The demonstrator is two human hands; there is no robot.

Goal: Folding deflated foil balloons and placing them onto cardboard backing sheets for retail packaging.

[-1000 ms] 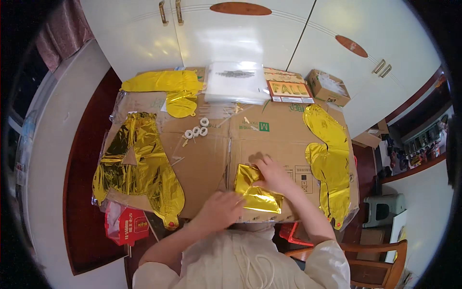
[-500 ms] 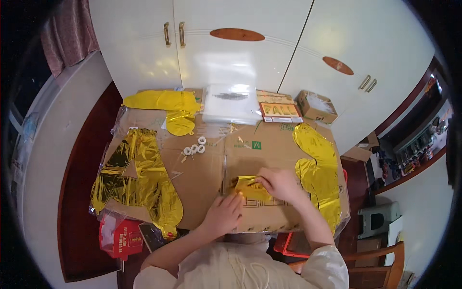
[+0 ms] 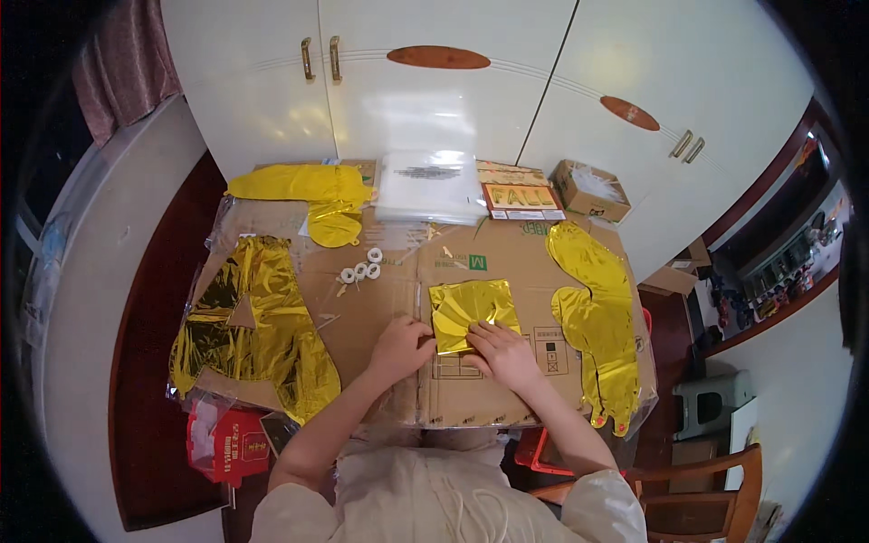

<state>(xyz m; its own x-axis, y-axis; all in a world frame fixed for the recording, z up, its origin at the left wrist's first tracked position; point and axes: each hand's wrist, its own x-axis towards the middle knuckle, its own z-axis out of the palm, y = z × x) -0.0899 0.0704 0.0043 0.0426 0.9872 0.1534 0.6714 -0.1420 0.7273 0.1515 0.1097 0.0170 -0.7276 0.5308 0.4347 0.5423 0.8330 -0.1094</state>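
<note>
A square of folded gold foil [image 3: 471, 308], likely a foil balloon, lies on the flattened cardboard [image 3: 371, 312] before me. My right hand [image 3: 502, 353] rests on its lower right part, fingers stretched out flat and open. Beside its left edge is my left hand [image 3: 405, 346], open with fingers loosely bent, the fingertips at the foil's edge. A large gold A-shaped foil balloon [image 3: 299, 326] is spread flat at the left. Another flat gold foil balloon [image 3: 602, 317] lies along the right side, and a third [image 3: 294, 181] at the back left.
Several small white rolls [image 3: 374, 255] lie left of centre. Clear plastic bags [image 3: 425, 190], a printed card [image 3: 523, 199] and a small cardboard box [image 3: 590, 190] line the back, before white cabinets [image 3: 434, 109]. A red box [image 3: 231, 443], a wooden chair [image 3: 738, 480] and a grey stool [image 3: 711, 398] stand around the table.
The gold foil, earlier a narrow piece in both hands, now lies as a wider square. My right hand has flattened onto it; my left has shifted up and left.
</note>
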